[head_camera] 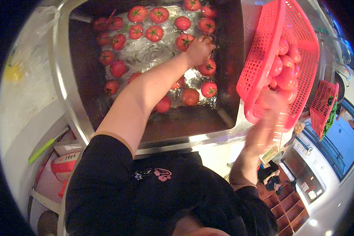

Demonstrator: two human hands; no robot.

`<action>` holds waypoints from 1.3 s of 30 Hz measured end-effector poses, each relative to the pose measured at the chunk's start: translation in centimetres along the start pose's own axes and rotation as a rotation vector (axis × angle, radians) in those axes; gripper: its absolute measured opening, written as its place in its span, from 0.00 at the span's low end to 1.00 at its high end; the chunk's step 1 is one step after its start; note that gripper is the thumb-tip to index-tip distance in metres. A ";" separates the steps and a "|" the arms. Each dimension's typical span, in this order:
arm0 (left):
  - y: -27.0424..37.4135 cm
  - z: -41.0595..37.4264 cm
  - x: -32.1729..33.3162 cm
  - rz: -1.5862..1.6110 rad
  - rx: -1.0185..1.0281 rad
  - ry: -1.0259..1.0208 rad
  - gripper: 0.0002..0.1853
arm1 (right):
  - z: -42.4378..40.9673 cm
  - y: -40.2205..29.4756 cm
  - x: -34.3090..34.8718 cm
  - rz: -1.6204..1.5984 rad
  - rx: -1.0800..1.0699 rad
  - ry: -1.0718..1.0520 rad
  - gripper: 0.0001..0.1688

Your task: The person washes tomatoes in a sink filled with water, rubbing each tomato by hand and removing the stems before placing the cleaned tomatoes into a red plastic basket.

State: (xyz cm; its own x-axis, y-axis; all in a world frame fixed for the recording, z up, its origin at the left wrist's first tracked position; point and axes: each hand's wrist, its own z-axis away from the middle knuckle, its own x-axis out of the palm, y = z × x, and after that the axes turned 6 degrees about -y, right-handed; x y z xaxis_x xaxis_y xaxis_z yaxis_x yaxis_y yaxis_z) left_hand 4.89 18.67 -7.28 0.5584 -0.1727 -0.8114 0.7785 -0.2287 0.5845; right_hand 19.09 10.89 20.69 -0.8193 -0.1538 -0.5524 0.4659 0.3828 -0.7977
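Several red tomatoes (155, 33) float in water in a deep stainless steel sink (180, 132). My left hand (201, 49) reaches across the sink to its right side, among the tomatoes; its fingers are at the water, and whether they grip a tomato cannot be told. To the right of the sink stands a red perforated plastic basket (261, 56) with several wet tomatoes (286, 76) in it. My right hand (264, 129) is blurred at the basket's near end, close to a red tomato; a hold on it cannot be made out.
Farther right is a smaller red basket (323, 103) with leafy greens (330, 118). A green-handled tool (42, 151) lies at the lower left beside shelves. Clear plastic film and something yellow (14, 72) are at the far left. A person (273, 181) is in the background.
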 end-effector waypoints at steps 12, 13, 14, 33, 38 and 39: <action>-6.1 10.4 1.6 0.268 -0.605 -0.031 0.19 | 7.2 15.7 19.1 0.397 0.170 -0.844 0.24; -6.6 10.8 0.6 0.495 -0.765 -0.045 0.18 | 7.2 15.6 20.1 0.431 0.114 -0.913 0.26; -6.7 10.9 0.0 0.725 -0.919 -0.059 0.18 | 7.0 15.8 20.7 0.466 0.059 -0.980 0.28; 13.8 2.4 -13.0 0.427 0.104 0.804 0.24 | 6.9 23.0 22.3 -0.294 0.543 -0.776 0.42; -0.1 16.2 0.1 0.872 -0.744 0.284 0.33 | 5.1 20.3 21.1 -0.996 0.601 -0.727 0.33; -0.8 16.3 0.1 1.140 -0.741 0.321 0.33 | 5.0 20.2 21.1 -1.247 0.758 -0.656 0.33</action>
State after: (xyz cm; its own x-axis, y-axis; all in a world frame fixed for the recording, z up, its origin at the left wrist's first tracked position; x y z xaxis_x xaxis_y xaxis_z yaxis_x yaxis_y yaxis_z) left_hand -0.30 3.16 -7.72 0.9412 0.3289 0.0780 -0.2315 0.4591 0.8577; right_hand 12.92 10.83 -8.27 -0.6113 -0.4332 0.6623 -0.1390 -0.7651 -0.6287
